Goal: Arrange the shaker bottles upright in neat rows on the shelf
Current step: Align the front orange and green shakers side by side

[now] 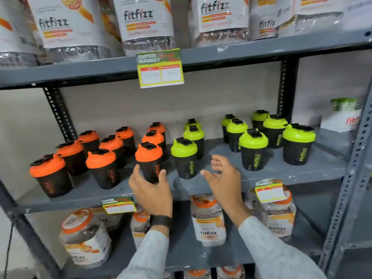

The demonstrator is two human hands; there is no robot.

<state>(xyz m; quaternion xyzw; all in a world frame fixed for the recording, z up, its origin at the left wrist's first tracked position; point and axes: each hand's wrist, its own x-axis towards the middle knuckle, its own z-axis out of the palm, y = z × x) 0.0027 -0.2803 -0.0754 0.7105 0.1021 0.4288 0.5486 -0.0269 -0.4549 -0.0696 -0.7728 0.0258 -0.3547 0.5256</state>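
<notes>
Upright at the shelf [201, 188] front edge, long axis vertical — front orange-lidded shaker [149, 162], directly ahead of the left hand [151, 190], fingers spread either side, contact uncertain, nothing gripped — right hand [223, 178] farther off, open and empty, beside the front green-lidded shaker [184, 158].

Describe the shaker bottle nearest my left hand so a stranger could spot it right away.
Find the middle shelf holding the shaker bottles, orange lids left and green right. The orange bottle stands at the front, right beside the front green bottle. It is the orange one closest to the green group, with the left hand cupped around its base.
</notes>
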